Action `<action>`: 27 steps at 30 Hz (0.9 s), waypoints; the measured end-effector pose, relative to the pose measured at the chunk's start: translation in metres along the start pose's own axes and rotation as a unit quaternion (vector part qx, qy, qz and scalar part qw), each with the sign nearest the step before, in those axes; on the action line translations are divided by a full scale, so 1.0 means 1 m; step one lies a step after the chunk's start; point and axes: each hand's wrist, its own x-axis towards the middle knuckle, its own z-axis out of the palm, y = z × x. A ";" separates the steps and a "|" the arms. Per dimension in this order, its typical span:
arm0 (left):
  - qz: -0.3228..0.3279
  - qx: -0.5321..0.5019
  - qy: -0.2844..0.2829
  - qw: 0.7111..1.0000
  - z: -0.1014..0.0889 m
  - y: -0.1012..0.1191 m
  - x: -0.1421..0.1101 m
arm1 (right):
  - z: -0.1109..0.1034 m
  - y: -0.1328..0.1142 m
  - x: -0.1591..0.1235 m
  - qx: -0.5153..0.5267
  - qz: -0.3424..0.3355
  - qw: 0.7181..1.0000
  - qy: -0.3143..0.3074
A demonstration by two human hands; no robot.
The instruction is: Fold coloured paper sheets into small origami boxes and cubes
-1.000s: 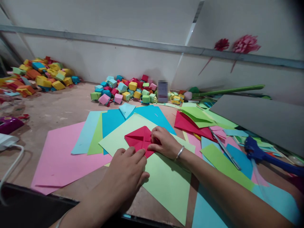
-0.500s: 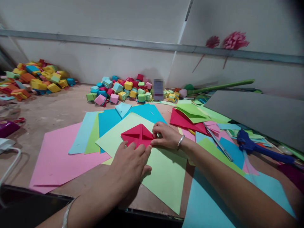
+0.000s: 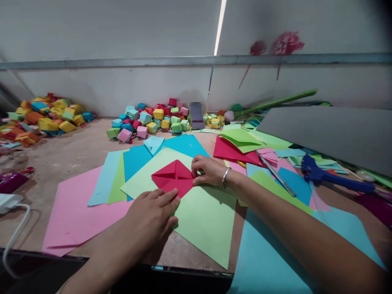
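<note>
A red sheet of folded origami paper (image 3: 175,173), diamond-shaped with creases meeting at its middle, lies on a pale green sheet (image 3: 205,220). My left hand (image 3: 151,210) rests with fingers stretched out on the lower edge of the red paper, hiding part of it. At the paper's right corner, my right hand (image 3: 206,171) has thumb and fingers closed in a pinch. Beneath the pale green sheet are blue paper (image 3: 186,145) and pink paper (image 3: 79,208), partly covered.
Heaps of small paper cubes (image 3: 147,120) stand along the wall, with another pile (image 3: 49,116) far left. To the right lie scissors or tweezers-like metal tool (image 3: 277,173), a blue glue gun (image 3: 333,177) and light blue paper (image 3: 275,253). A blurred phone (image 3: 197,116) leans behind.
My left hand has slid down and left, showing more of the red paper's lower half. My right hand keeps its pinch at the right corner. The camera view has shifted slightly.
</note>
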 end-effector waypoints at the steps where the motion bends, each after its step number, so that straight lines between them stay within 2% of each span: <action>1: 0.003 -0.004 0.005 1.000 0.002 -0.002 -0.002 | 0.000 0.001 0.000 -0.005 -0.002 1.000 -0.001; 6: 0.007 -0.021 -0.001 1.000 0.002 -0.004 -0.001 | -0.006 -0.004 0.001 -0.061 -0.010 0.998 -0.012; 10: 0.018 -0.057 -0.033 0.998 -0.012 -0.007 0.011 | -0.010 -0.027 -0.004 -0.141 -0.043 0.988 -0.038; 14: 0.055 -0.060 -0.022 0.996 -0.022 -0.015 0.026 | -0.002 -0.053 -0.009 -0.226 -0.061 0.969 -0.078; 18: 0.087 -0.062 -0.058 0.993 -0.026 -0.027 0.039 | 0.009 -0.066 -0.009 -0.281 -0.050 0.954 -0.093; 23: 0.099 -0.028 -0.074 0.992 -0.022 -0.033 0.050 | 0.012 -0.070 -0.010 -0.310 -0.039 0.947 -0.072; 27: 0.111 -0.020 -0.055 0.992 -0.011 -0.036 0.049 | 0.015 -0.071 -0.014 -0.339 -0.052 0.937 -0.063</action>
